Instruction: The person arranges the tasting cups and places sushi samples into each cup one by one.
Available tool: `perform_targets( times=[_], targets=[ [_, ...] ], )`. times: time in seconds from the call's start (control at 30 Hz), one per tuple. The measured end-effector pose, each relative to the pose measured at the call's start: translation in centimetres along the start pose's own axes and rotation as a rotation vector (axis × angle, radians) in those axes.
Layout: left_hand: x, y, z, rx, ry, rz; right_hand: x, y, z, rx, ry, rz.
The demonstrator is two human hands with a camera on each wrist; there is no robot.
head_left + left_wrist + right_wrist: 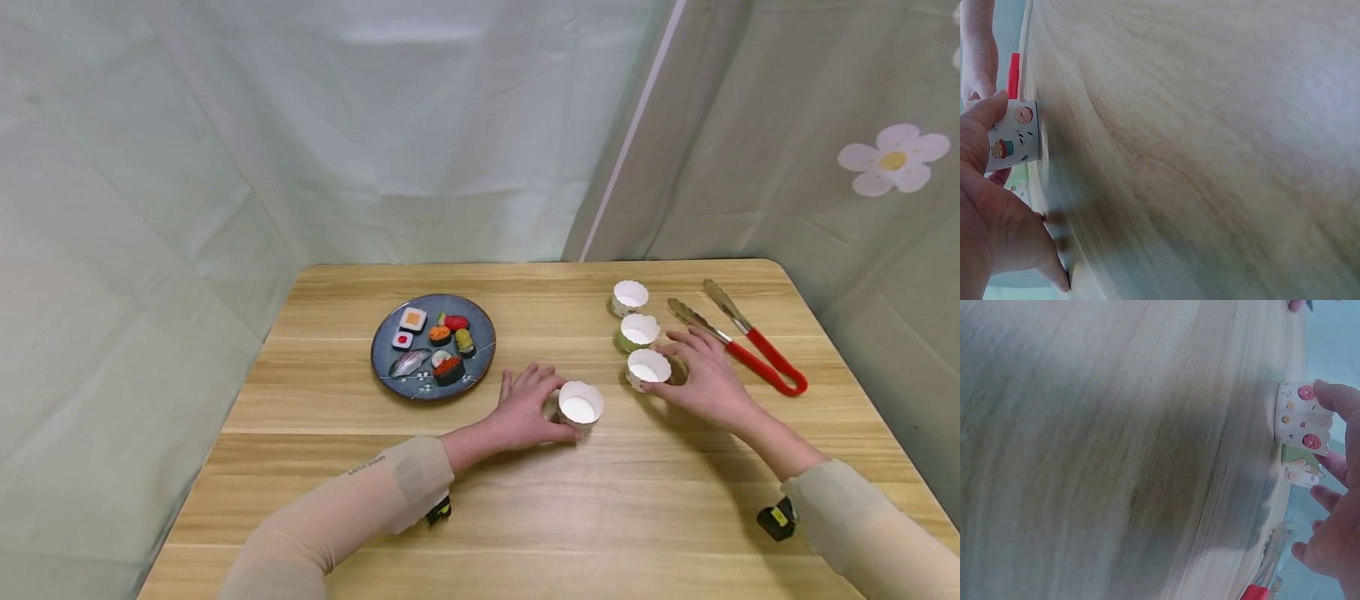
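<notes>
Head view, downward over tabletop [600, 517]

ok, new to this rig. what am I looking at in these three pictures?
No robot: just a person's two bare hands. The wide picture comes from a head camera looking forward and down; the close-ups come from a camera on each wrist. On the light-brown wood-grain table are a round dark-blue plate of colourful sushi pieces, metal tongs with red handles and four scalloped, white-lined cups. The left hand grips the nearest cup; the right hand pinches the front cup of the other three.
</notes>
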State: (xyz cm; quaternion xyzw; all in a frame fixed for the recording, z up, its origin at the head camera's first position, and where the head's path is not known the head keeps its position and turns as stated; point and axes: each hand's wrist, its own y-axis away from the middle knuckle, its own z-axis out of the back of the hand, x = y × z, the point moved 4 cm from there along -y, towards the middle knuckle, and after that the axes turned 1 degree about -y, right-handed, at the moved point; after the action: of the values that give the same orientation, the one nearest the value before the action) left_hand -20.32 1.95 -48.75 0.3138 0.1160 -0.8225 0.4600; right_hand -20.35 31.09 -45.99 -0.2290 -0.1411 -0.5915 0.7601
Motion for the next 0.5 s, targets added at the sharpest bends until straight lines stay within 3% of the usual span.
perform_targets(
  times=[0.5],
  targets=[
    [0.13, -0.08, -0.08, 0.006, -0.002, 0.005, -0.13, 0.10, -0.07, 0.000, 0.045, 0.003]
  ],
)
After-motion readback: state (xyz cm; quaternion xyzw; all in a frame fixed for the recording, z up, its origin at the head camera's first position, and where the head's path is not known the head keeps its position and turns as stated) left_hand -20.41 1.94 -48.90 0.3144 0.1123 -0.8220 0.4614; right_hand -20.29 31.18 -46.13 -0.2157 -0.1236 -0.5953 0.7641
